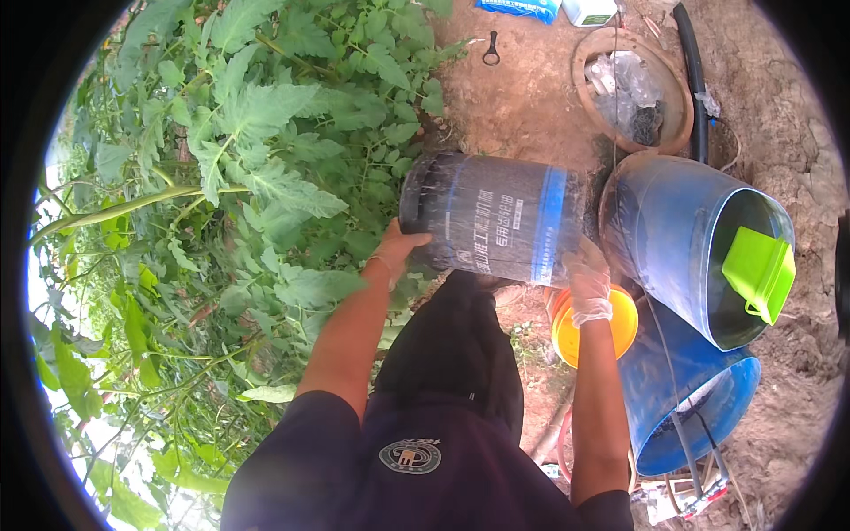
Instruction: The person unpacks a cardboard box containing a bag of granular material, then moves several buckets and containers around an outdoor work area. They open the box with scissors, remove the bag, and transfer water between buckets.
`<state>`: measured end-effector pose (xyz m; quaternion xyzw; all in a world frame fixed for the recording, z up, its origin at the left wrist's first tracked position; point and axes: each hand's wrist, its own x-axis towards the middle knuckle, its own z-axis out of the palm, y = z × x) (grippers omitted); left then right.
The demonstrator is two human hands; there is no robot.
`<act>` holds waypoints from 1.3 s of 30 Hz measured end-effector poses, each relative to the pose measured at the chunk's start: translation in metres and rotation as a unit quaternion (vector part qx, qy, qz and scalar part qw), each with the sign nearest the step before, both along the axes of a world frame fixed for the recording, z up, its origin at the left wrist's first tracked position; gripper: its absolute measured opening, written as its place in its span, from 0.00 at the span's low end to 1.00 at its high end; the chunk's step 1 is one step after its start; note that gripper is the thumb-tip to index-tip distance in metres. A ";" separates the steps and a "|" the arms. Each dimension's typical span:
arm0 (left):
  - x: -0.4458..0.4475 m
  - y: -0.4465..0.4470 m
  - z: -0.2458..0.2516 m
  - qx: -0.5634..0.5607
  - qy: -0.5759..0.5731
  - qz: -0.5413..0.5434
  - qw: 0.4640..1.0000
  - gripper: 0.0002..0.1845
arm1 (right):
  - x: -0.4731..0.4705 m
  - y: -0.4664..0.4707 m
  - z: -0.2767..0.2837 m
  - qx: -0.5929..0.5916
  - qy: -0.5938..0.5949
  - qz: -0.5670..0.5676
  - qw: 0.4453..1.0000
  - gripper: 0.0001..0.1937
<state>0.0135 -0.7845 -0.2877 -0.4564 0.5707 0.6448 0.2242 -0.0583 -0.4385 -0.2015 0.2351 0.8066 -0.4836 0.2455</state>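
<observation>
A large dark plastic bucket [491, 216] with a blue band and printed writing is held on its side, as the picture shows it, between both hands. My left hand [396, 249] grips its dark end, thumb on the wall. At the other end, my right hand [588, 279], in a thin clear glove, presses against the bucket beside the blue band; some fingers are hidden. Beneath the right wrist stands an orange-yellow bucket [624, 325]. Whether the dark bucket holds anything cannot be seen.
Two blue plastic barrels [664, 219] stand at the right, one with a bright green container [760, 272] at its mouth. Leafy plants [265, 133] fill the left. Farther off are a round clay-coloured rim [680, 126] around plastic bags, a black pipe [694, 79] and a black ring-ended tool [491, 50].
</observation>
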 end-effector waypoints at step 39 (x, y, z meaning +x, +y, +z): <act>-0.088 0.146 0.118 -0.412 0.373 -0.561 0.614 0.23 | 0.121 0.015 0.020 -0.290 -0.074 -0.329 0.895 0.48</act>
